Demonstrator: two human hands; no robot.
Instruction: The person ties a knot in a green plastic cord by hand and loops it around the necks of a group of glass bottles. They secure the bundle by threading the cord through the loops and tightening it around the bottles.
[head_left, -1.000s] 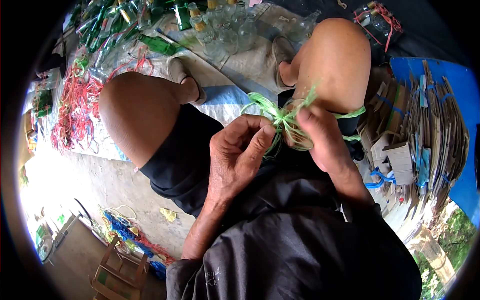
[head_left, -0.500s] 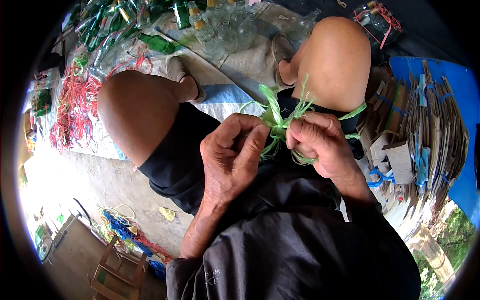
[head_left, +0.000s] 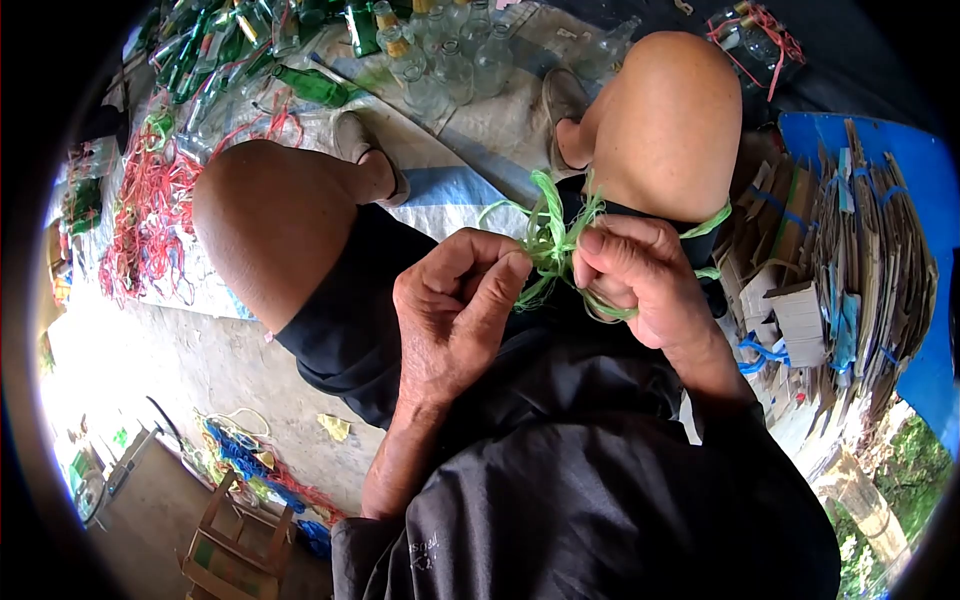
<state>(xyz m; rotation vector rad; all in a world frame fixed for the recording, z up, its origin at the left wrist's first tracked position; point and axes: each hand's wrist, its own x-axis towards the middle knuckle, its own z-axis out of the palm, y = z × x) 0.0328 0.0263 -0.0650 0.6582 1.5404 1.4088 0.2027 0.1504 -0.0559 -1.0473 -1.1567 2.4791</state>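
Note:
A tangle of green plastic twine (head_left: pixel 548 240) hangs over my lap between both hands. My left hand (head_left: pixel 462 300) pinches its left side between thumb and forefinger. My right hand (head_left: pixel 640 280) grips the right side, with a loop of twine below the fingers. Loose ends stick up from the middle, where strands cross in what looks like a knot. More green strands show beyond my right hand, near the right knee. My fingers hide the exact strands held.
Green bottles (head_left: pixel 315 86) and clear bottles (head_left: pixel 455 72) stand or lie beyond my feet. Red string (head_left: pixel 150 215) is heaped at left. Bundled flattened cardboard (head_left: pixel 860 270) leans at right against a blue panel (head_left: pixel 905 150). A wooden stool (head_left: pixel 240 545) is at lower left.
My left hand has shifted slightly left, drawing a little away from the right hand. The twine between them looks more spread, and its upper ends have changed shape.

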